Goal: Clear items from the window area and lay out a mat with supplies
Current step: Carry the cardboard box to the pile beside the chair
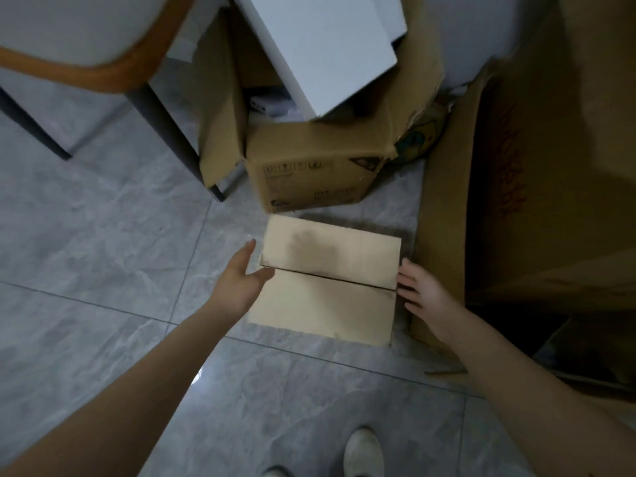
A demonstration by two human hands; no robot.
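Observation:
A small closed cardboard box (327,280) with a seam across its top sits low over the grey tiled floor. My left hand (241,273) presses flat against its left side, thumb at the seam and fingers straight. Straight fingers of my right hand (418,290) lie against its right side. Both hands flank the box; whether it rests on the floor or is lifted I cannot tell.
An open cardboard box (309,166) with white boxes (320,46) sticking out stands just beyond. A large cardboard box (516,201) fills the right side. A chair (113,74) with dark legs stands at the upper left. My white shoes (364,449) show at the bottom.

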